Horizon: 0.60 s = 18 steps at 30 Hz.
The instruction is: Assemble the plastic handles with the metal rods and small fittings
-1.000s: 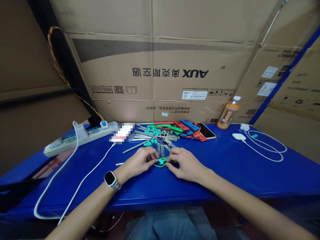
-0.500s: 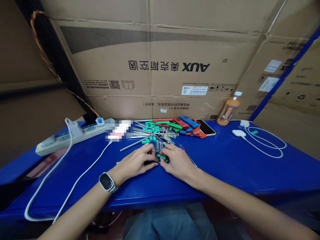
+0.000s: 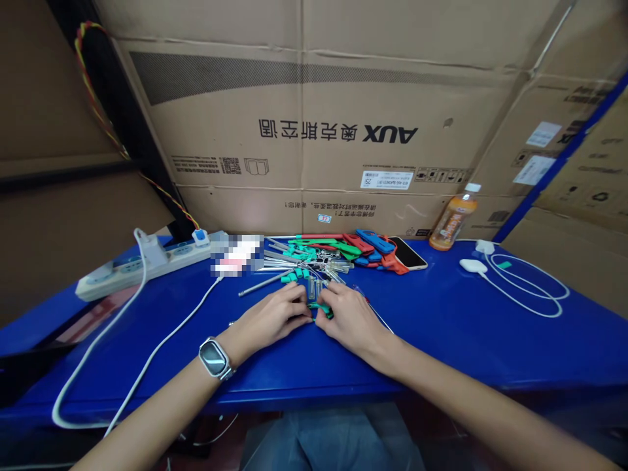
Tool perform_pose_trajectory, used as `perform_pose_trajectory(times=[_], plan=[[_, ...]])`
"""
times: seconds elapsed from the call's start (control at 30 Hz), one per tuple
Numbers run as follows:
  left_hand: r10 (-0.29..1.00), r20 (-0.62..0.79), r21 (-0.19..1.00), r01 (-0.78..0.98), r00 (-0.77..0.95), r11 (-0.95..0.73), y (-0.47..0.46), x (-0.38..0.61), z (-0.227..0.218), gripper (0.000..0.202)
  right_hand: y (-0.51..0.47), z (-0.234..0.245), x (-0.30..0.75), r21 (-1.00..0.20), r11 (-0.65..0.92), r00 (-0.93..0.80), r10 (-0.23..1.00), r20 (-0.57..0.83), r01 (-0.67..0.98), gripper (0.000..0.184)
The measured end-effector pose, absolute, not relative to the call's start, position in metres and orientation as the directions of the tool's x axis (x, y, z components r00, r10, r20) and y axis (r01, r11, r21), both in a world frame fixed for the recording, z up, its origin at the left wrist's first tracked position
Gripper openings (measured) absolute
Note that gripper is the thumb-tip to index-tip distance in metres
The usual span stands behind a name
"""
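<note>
My left hand point(image 3: 275, 314), with a watch point(image 3: 214, 358) on the wrist, pinches thumb to fingertips over the table. Facing it, my right hand point(image 3: 347, 318) is closed in a similar pinch. Between the fingertips is a small green plastic piece point(image 3: 324, 309), partly covered by my fingers, so its exact kind is hidden. Just beyond my fingers lie small clear tubes point(image 3: 312, 288). Behind them spreads a pile of metal rods point(image 3: 262, 284) with teal sleeves point(image 3: 290, 275). A thin rod point(image 3: 381, 316) lies beside my right hand.
Green, red and blue plastic parts point(image 3: 375, 241) lie near a dark phone point(image 3: 411, 254). An orange drink bottle point(image 3: 452, 221) leans against the cardboard point(image 3: 333, 85). On the left are a power strip point(image 3: 184, 250) and white cables point(image 3: 161, 340); a white charger point(image 3: 473, 267) lies right.
The whole view has shifted slightly. My hands stay together around the green piece, with the left fingers drawn a little closer together.
</note>
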<state>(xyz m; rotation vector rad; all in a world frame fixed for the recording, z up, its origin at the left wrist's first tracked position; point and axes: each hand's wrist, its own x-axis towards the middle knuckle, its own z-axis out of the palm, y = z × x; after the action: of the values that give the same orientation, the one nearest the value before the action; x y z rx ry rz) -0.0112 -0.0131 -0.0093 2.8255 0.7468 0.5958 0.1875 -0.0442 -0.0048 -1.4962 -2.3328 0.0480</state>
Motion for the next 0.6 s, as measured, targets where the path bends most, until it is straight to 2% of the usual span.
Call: perform_pose_trajectory(times=[0.3, 0.47, 0.6], plan=[[0.499, 0.338, 0.277, 0.423, 0.798, -0.863, -0.013, -0.012, -0.009, 0.021, -0.040, -0.006, 0.189, -0.217, 0.470, -0.406, 0.869, 0.284, 0.855, 0.008], [0.491, 0.338, 0.276, 0.414, 0.803, -0.867, -0.010, -0.013, -0.012, 0.021, -0.038, -0.007, 0.198, -0.253, 0.556, -0.488, 0.825, 0.286, 0.792, 0.006], [0.488, 0.338, 0.263, 0.417, 0.805, -0.870, -0.008, -0.015, -0.013, 0.021, -0.037, -0.006, 0.201, -0.293, 0.551, -0.485, 0.832, 0.270, 0.782, 0.007]])
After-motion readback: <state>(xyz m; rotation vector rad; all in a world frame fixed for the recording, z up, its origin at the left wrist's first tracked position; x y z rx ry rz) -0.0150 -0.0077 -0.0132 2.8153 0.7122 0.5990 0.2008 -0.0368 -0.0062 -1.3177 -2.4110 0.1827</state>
